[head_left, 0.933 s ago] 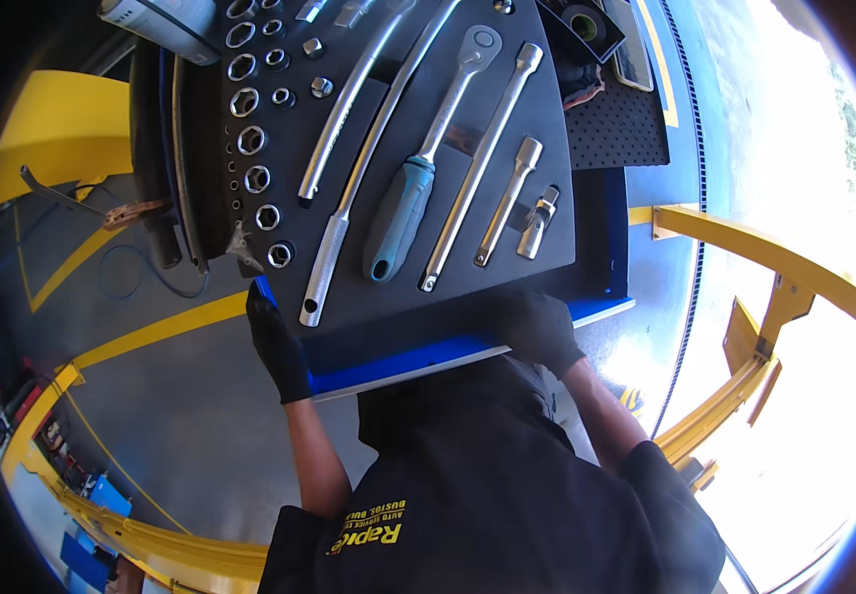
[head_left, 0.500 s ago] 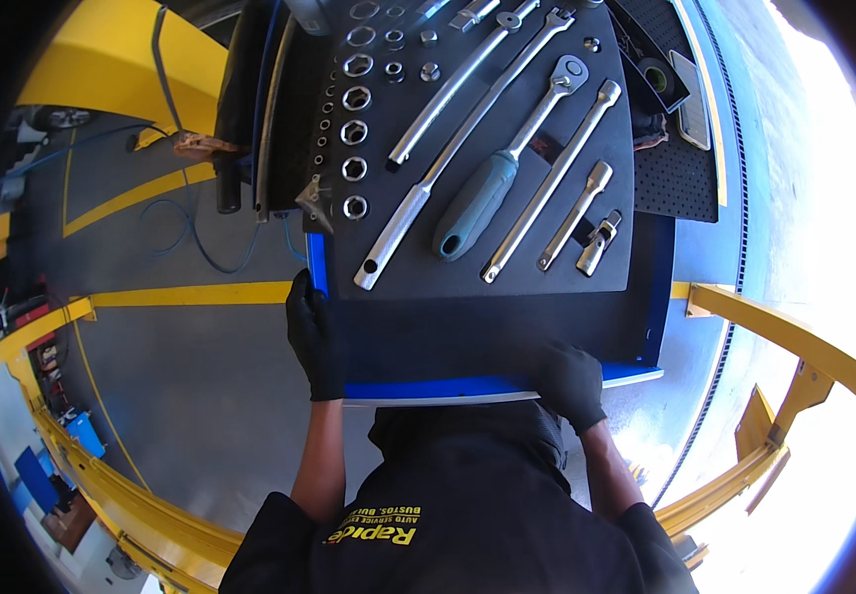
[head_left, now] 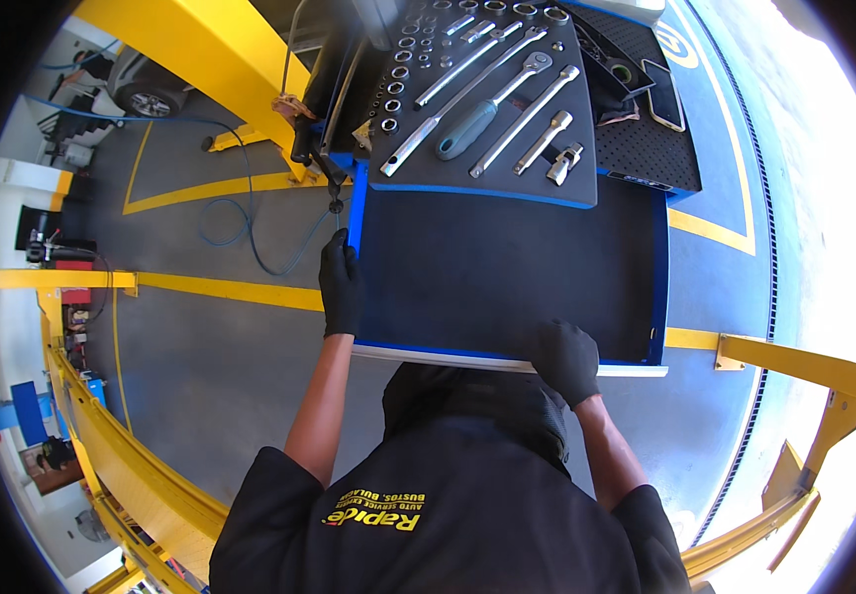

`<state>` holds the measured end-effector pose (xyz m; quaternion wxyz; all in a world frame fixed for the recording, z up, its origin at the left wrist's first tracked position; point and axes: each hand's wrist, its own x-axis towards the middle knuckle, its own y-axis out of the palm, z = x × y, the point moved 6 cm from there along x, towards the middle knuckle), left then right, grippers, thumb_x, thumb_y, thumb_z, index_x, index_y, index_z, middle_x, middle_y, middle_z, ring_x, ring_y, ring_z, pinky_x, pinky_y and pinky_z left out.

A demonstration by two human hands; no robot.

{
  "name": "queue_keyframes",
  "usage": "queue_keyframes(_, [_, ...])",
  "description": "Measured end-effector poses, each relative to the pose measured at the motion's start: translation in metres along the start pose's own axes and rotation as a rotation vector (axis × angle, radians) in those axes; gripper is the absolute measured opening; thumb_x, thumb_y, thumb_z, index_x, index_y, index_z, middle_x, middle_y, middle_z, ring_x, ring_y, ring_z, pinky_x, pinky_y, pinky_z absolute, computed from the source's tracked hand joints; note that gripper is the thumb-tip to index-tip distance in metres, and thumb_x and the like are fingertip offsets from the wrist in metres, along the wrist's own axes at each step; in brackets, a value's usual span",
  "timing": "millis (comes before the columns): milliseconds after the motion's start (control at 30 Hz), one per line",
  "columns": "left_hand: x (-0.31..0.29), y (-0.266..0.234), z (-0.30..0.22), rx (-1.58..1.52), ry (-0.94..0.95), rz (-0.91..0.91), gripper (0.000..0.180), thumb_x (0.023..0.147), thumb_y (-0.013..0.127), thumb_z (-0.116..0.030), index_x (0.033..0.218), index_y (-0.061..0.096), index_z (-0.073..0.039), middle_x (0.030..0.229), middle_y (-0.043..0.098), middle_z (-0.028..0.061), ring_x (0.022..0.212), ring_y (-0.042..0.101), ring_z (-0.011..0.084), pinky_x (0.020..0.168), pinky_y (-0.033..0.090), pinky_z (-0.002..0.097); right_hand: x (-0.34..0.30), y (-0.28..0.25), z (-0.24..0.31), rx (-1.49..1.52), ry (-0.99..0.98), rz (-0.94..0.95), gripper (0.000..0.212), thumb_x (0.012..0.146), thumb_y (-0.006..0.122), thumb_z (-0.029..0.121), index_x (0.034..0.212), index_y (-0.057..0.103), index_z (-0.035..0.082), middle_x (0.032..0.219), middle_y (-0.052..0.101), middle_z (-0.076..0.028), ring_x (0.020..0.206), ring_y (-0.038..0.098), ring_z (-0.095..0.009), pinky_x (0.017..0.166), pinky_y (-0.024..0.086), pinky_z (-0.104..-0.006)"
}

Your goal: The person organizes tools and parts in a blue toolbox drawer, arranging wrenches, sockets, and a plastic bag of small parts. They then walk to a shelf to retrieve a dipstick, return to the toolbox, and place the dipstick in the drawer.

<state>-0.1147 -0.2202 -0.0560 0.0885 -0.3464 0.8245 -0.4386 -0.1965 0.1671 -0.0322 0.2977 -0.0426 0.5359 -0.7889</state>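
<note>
A blue-sided drawer (head_left: 507, 267) with a dark lining stands pulled out in front of me. My left hand (head_left: 342, 287), in a black glove, holds the drawer's left side, its fingers partly hidden against the wall. My right hand (head_left: 564, 361), gloved too, is closed over the front edge right of the middle. Above the drawer's back part lies a dark foam tool tray (head_left: 547, 183). It bears a ratchet (head_left: 492, 109) with a grey-green handle, a long breaker bar (head_left: 462, 104), extension bars (head_left: 527, 121), a universal joint (head_left: 564, 164) and several sockets (head_left: 395, 87).
Right of the tray, a perforated black top (head_left: 660, 148) carries a phone (head_left: 663, 96) and a small black bin (head_left: 611, 64). Yellow lift posts and arms (head_left: 794, 368) stand on both sides. A blue hose (head_left: 250, 213) lies on the grey floor at the left.
More of the drawer's inside shows in front of the foam tray, as the drawer has come out toward me. Both hands stay on it. The view has shifted too.
</note>
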Motion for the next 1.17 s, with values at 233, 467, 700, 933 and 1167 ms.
queue_keyframes(233, [-0.016,-0.006,-0.007,0.007,0.011,-0.021,0.033,0.112,0.051,-0.019,0.140,0.060,-0.004,0.140,0.064,0.0206,0.130,0.063,0.0374,0.112,0.051,0.0462,-0.017,0.007,-0.007,0.043,-0.023,-0.026,0.019,0.093,0.067,0.025,0.091,0.080,0.010,0.093,0.077,-0.014,0.087,0.074,-0.039,0.080,0.058,-0.0502])
queue_keyframes(467, [-0.034,-0.011,-0.004,-0.001,-0.014,0.002,0.034,0.113,0.050,-0.021,0.141,0.059,-0.004,0.139,0.064,0.0210,0.128,0.065,0.0373,0.111,0.052,0.0471,-0.033,0.012,-0.007,0.052,-0.001,-0.038,0.023,0.096,0.065,0.026,0.094,0.081,0.010,0.090,0.076,-0.016,0.087,0.073,-0.040,0.081,0.058,-0.0508])
queue_keyframes(700, [-0.044,-0.017,0.001,-0.063,0.042,-0.028,0.035,0.112,0.050,-0.018,0.142,0.058,-0.002,0.138,0.065,0.0217,0.127,0.065,0.0381,0.111,0.052,0.0459,-0.034,0.020,-0.019,0.272,0.062,0.042,0.036,0.102,0.063,0.037,0.097,0.080,0.005,0.084,0.075,-0.016,0.083,0.075,-0.032,0.080,0.058,-0.0457])
queue_keyframes(933, [-0.051,-0.020,0.009,-0.121,0.066,-0.091,0.034,0.109,0.052,-0.013,0.140,0.059,-0.001,0.137,0.065,0.0212,0.126,0.065,0.0394,0.107,0.053,0.0467,0.040,-0.056,0.004,1.485,0.103,-0.122,0.069,0.106,0.059,0.058,0.139,0.061,-0.002,0.124,0.070,-0.019,0.112,0.072,-0.027,0.096,0.057,-0.0397])
queue_keyframes(1167, [-0.049,-0.017,0.019,-0.111,0.186,-0.202,0.036,0.106,0.060,-0.014,0.140,0.060,-0.002,0.137,0.064,0.0228,0.127,0.064,0.0398,0.110,0.051,0.0461,0.178,-0.046,0.005,2.061,0.196,-0.160,0.087,0.099,0.068,0.061,0.167,0.030,0.022,0.160,0.046,-0.021,0.142,0.052,-0.042,0.116,0.046,-0.0539])
